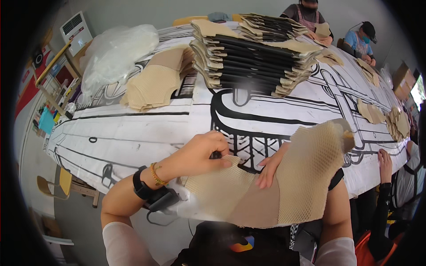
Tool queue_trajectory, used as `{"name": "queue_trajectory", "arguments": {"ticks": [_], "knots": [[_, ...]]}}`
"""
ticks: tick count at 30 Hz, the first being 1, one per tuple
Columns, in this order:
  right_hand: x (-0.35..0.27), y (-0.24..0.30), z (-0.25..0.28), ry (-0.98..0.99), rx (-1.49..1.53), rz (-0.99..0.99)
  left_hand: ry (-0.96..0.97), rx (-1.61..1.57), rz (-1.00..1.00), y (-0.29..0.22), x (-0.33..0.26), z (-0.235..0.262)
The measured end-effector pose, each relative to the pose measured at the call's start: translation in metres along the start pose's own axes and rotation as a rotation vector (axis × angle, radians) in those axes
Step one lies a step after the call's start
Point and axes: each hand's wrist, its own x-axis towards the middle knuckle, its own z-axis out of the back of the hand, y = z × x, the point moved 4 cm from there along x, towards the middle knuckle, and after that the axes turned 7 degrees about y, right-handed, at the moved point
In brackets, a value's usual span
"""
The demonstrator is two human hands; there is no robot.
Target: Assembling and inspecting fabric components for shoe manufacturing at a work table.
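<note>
A beige mesh fabric piece (306,177) with a smooth brown middle panel lies in front of me, over the table's near edge. At its upper left corner my left hand (206,153) is closed, thumb and finger pinching the edge. Something small and dark shows inside that fist; I cannot make it out. My right hand (270,169) has its fingers stretched out flat on the brown panel. The raised right part of the mesh covers my right wrist and much of the forearm.
A tall stack of dark and beige pieces (253,57) stands across the table (146,128). Left of it lie more mesh pieces (153,82) and a clear plastic bag (115,57). Two people (308,20) sit at the far right; another person's hand (385,164) rests nearer.
</note>
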Motion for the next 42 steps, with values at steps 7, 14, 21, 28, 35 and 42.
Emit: {"name": "queue_trajectory", "arguments": {"ticks": [7, 14, 21, 28, 35, 42], "knots": [[-0.004, 0.031, -0.042, -0.587, 0.124, -0.121, 0.010, -0.031, 0.056, 0.006, -0.002, -0.009], [-0.004, 0.011, -0.024, -0.627, 0.262, -0.055, -0.127, 0.222, 0.015, 0.000, 0.008, -0.015], [-0.012, -0.022, 0.009, 0.090, 0.067, -0.105, -0.131, 0.356, -0.046, -0.017, 0.013, -0.013], [-0.009, -0.033, 0.022, 0.473, 0.173, -0.257, -0.139, 0.399, -0.041, -0.016, 0.012, -0.016], [-0.015, -0.031, 0.010, 0.197, 0.093, -0.138, -0.148, 0.166, 0.122, -0.025, 0.012, -0.006], [-0.033, -0.043, 0.011, 0.080, 0.085, 0.055, 0.086, 0.566, -0.328, -0.056, -0.010, -0.014]]}}
